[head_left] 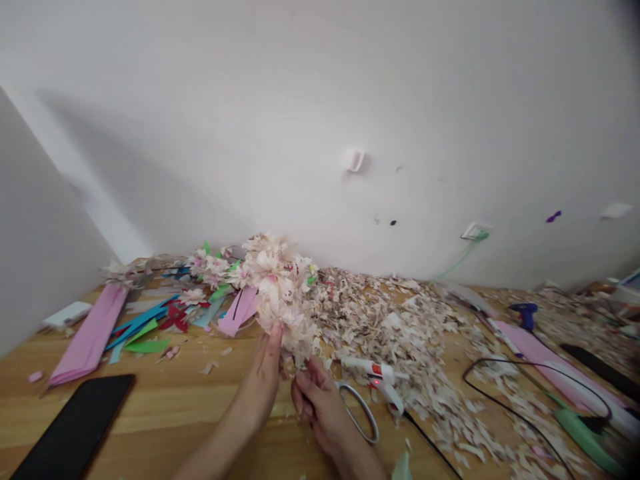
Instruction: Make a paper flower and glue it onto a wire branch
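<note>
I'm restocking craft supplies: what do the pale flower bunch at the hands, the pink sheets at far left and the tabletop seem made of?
Pale flower bunch: probably thin matte paper, given its crinkled, ruffled petals; perhaps fabric.
Pink sheets: likely matte paper, lying in flat layers with straight edges.
Tabletop: wood or wood-look laminate with a slight sheen; grain shows, but not which.

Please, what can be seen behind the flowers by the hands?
Behind the flowers, the wall shows above and pink paper at left; whatever they cover is hidden.
</note>
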Tool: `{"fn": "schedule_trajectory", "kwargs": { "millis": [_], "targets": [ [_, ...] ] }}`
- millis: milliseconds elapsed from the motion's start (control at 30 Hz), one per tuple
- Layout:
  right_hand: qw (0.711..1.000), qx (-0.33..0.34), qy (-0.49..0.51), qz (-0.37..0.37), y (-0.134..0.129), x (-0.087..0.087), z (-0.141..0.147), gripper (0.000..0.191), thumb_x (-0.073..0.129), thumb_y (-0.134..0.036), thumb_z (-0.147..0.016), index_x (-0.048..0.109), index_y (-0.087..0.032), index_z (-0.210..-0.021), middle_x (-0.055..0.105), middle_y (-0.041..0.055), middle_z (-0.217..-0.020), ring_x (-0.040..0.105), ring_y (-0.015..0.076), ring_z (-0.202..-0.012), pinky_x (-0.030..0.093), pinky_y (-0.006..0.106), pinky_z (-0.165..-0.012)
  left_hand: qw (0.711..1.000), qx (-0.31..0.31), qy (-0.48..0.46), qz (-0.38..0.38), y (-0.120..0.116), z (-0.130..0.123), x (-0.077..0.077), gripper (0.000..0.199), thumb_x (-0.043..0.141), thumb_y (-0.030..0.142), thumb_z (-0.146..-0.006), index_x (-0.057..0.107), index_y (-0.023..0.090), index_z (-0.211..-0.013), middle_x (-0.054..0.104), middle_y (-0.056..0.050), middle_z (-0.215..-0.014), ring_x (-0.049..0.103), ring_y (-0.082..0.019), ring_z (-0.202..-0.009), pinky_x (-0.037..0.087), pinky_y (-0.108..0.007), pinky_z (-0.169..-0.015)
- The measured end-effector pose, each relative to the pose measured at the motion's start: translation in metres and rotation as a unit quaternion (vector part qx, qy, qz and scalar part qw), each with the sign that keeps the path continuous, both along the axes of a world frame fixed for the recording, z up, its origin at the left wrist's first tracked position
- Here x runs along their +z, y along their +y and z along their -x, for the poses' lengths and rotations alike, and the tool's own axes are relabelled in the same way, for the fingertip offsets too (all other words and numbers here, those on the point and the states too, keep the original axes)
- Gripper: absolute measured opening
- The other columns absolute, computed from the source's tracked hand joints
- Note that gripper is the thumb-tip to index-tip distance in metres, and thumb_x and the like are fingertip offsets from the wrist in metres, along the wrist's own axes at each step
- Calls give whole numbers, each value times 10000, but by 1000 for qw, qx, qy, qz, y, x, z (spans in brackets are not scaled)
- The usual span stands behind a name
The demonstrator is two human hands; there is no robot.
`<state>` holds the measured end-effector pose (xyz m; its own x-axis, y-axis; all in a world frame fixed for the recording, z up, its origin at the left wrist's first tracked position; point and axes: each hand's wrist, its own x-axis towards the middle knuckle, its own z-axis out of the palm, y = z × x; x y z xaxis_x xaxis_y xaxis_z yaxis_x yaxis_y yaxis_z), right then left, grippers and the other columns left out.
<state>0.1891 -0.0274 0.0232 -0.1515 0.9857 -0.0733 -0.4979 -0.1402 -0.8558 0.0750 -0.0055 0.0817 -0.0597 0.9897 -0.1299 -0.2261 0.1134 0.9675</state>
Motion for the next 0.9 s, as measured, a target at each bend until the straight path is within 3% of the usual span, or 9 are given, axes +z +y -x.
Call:
{"fn": "schedule_trajectory", "kwargs": {
  "millis": [200, 433, 567, 700, 800, 900],
  "targets": [
    [1000, -14, 14, 23, 1, -3, 0, 427, 769, -426, -596, 515, -209, -861, 473, -97, -411, 197, 27, -333, 56, 173, -343, 999, -28, 36, -4, 2, 6, -2, 330, 563, 457, -714, 671, 206, -899, 708, -62, -893, 587, -269, -1018, 482, -319, -817],
    [997, -44, 51, 29, 4, -9, -2, 418, 755, -394, -616, 549, -194, -920, 472, -97, -409, 236, 25, -336, 98, 166, -354, 990, -56, -105, 81, 9, -2, 8, 323, 546, 409, -738, 608, 202, -977, 677, -42, -886, 617, -176, -781, 484, -255, -628],
    [994, -66, 74, 44, 7, -3, -4, 473, 771, -419, -575, 535, -198, -920, 461, -108, -389, 206, 20, -320, 78, 168, -347, 953, -138, -214, 162, 8, -4, 12, 260, 476, 363, -817, 615, 167, -916, 655, -34, -738, 598, -139, -634, 473, -248, -583],
    [992, -85, 84, 45, 8, 6, -7, 515, 787, -424, -544, 520, -196, -921, 449, -115, -377, 197, 21, -322, 62, 173, -349, 905, -236, -302, 186, 9, -1, 2, 229, 432, 248, -866, 631, 137, -842, 673, -49, -750, 621, -128, -678, 480, -237, -649],
    [990, -103, 86, 44, 7, 9, -9, 535, 788, -437, -539, 506, -199, -927, 452, -116, -381, 197, 19, -329, 58, 174, -357, 884, -259, -339, 193, 12, 1, -5, 265, 416, 254, -875, 639, 117, -833, 687, -69, -760, 636, -139, -680, 494, -243, -644],
    [990, -106, 83, 45, 7, 10, -10, 565, 789, -457, -527, 493, -195, -932, 454, -118, -379, 201, 18, -331, 69, 173, -358, 884, -239, -353, 193, 12, -1, -4, 246, 418, 181, -872, 644, 94, -830, 695, -81, -748, 657, -145, -684, 519, -241, -650]
  ]
}}
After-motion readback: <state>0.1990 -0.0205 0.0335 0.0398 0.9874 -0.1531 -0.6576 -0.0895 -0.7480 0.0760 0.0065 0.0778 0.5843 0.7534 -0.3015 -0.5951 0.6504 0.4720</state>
